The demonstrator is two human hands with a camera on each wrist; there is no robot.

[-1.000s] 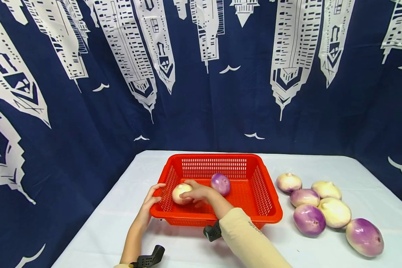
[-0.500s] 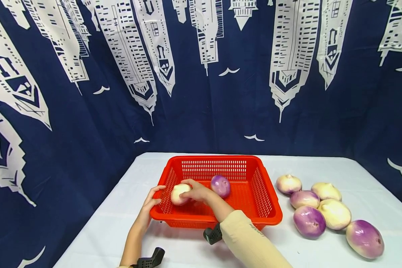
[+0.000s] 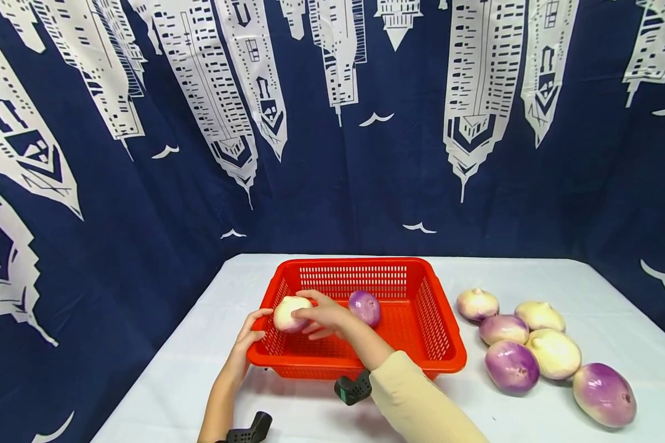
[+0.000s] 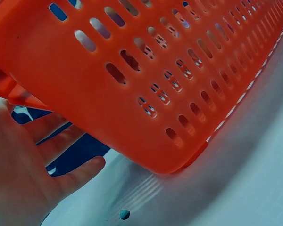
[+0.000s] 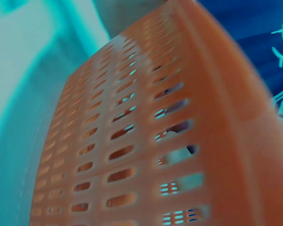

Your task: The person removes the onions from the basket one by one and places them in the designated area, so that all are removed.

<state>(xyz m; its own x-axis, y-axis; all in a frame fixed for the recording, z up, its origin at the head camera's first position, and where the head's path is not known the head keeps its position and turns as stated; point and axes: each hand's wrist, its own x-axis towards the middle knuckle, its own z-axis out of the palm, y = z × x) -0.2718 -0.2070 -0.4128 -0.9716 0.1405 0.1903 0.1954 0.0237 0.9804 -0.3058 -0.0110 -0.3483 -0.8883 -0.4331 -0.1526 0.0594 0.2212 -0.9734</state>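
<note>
A red plastic basket [image 3: 429,363] with slotted sides stands on the white table. Inside its left end, my right hand [image 3: 327,315] holds a cream turnip [image 3: 289,314] with a purple underside, thumb on the near side and fingers behind. A purple turnip [image 3: 364,308] lies in the basket behind my right wrist. My left hand [image 3: 244,340] rests its fingertips on the left rim. In the left wrist view, the left hand's fingers [image 4: 56,141] extend along the basket corner, thumb apart from it. The right wrist view shows mostly the slotted basket wall [image 5: 99,155]; the right hand is hidden there.
Right of the basket, several purple and cream turnips lie grouped on the white tablecloth [image 3: 454,418], with one purple turnip [image 3: 604,395] nearest the front. A dark blue cloth [image 3: 343,203] with white building prints hangs behind the table.
My right hand has lifted the cream turnip slightly and shifted it left, towards the basket's left wall. The left hand stays at the rim.
</note>
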